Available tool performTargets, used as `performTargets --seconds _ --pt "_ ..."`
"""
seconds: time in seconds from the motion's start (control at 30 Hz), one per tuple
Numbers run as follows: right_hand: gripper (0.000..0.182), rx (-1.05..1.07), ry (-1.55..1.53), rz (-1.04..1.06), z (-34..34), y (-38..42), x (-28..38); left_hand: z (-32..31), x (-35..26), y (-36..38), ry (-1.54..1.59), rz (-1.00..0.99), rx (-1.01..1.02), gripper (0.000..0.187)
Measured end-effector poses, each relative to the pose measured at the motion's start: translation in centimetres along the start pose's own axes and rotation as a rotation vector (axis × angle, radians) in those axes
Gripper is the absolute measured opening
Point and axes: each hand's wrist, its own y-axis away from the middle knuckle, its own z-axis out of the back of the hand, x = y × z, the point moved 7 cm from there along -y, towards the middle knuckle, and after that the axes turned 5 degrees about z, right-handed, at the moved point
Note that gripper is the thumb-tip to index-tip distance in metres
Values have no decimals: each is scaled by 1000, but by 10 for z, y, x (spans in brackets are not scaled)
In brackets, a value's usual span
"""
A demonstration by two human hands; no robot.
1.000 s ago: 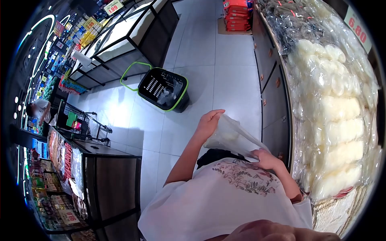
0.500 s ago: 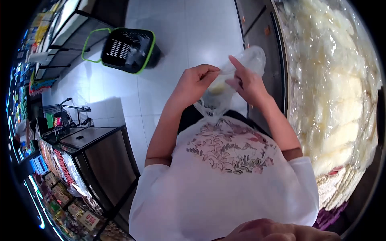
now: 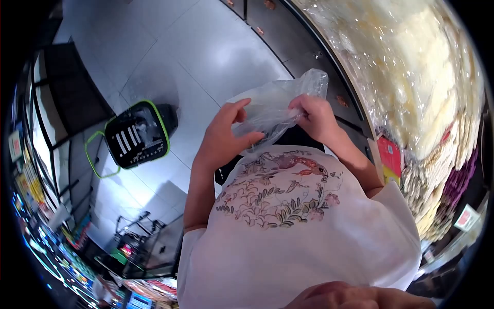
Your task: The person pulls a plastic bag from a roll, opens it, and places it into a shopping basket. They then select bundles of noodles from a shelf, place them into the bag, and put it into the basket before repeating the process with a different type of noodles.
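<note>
A clear plastic bag (image 3: pixel 270 112) hangs crumpled in front of my waist. My right hand (image 3: pixel 317 117) is closed on the bag, its fingers curled into the film and a bunched end of plastic standing up behind them. At the bag's left side, my left hand (image 3: pixel 222 133) has thumb and fingers spread well apart, the fingertips right at the film. Folds and glare blur whatever lies inside the bag.
On the floor to the left stands a black shopping basket (image 3: pixel 138 135) with a green rim, holding something in clear wrap. Pale goods under shiny plastic (image 3: pixel 406 67) fill the display at right. Lower left, a cart frame (image 3: pixel 136 232) stands by dark shelving.
My view has turned, so the basket sits lower and further left. My left hand has gone from a pinch to spread fingers; my right hand has closed on the bag.
</note>
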Motion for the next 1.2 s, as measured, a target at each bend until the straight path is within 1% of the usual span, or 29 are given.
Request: performTargets --seconds 0.03,0.1,0.13,0.17,0.23,0.27,0.33,0.37,0.43,0.47,0.53,0.57,0.63,0.67,0.73,0.77,0.8,0.83,0.87,0.9,0.93,0.97,1.0,1.03,1.07,1.1,1.13,1.17,1.2 --pt "16 -46 0 -35 -2 7 1 -4 -4 -5 -17 -17 53 57" --pt "17 -74 -14 -108 -11 22 2 -26 4 -7 12 221 342 55" --pt "16 -113 16 -157 -14 32 -2 -32 5 -7 -22 317 433 46" --pt "16 -160 15 -194 -13 40 -5 -33 5 -8 -52 303 483 46" --pt "14 -211 74 -282 -14 60 -10 -32 20 -10 -234 350 547 34" --pt "14 -246 68 -312 -16 71 -14 -32 23 -13 -260 339 584 34" --pt "12 -342 188 -396 -17 97 -26 -23 22 -29 -546 179 471 27" --pt "12 -365 182 -417 -19 109 -31 -26 24 -33 -563 168 495 27" --pt "11 -364 180 -523 -25 135 -43 -32 22 -47 -669 80 415 22" --pt "11 -386 166 -548 -26 148 -47 -42 23 -50 -690 72 443 22" --pt "13 -414 233 -644 -31 171 -47 -57 20 -58 -735 -29 427 18" --pt "13 -439 217 -674 -32 187 -50 -73 27 -65 -755 -42 461 18" --pt "15 -481 321 -742 -29 224 -47 -103 42 -85 -903 -59 440 15" --pt "16 -507 302 -761 -29 237 -46 -114 50 -87 -915 -84 465 15" --pt "16 -550 320 -804 -30 258 -42 -135 62 -93 -1132 -142 505 15" --pt "15 -568 344 -822 -29 266 -40 -145 54 -95 -1143 -174 526 15" --pt "15 -596 343 -849 -28 275 -43 -155 52 -96 -997 -51 600 16" --pt "15 -711 375 -822 -23 285 -41 -164 51 -95 -854 78 672 17" --pt "14 -826 409 -793 -19 294 -39 -176 45 -98 -873 56 697 17" --pt "14 -856 406 -823 -20 301 -45 -189 43 -100 -598 207 776 18" --pt "14 -955 288 -887 -22 314 -56 -200 39 -101 -324 360 846 19" --pt "15 -1054 168 -944 -26 324 -63 -207 32 -105 -351 346 878 19" --pt "16 -1119 108 -938 -20 325 -62 -216 22 -108 -273 327 919 18" --pt "16 -1145 113 -954 -16 325 -58 -223 13 -112 -189 309 955 18" --pt "15 -1134 10 -1066 -20 326 -62 -226 13 -120 -202 295 976 18" --pt "14 -1121 -101 -1172 -28 324 -65 -224 14 -136 -360 169 958 18" --pt "14 -1150 -106 -1184 -36 318 -64 -221 11 -150 -517 40 936 18" --pt "14 -1145 -124 -1168 -47 307 -65 -222 6 -157 -536 23 960 18" --pt "14 -1142 -138 -1154 -56 294 -65 -219 0 -170 -763 -72 869 18"
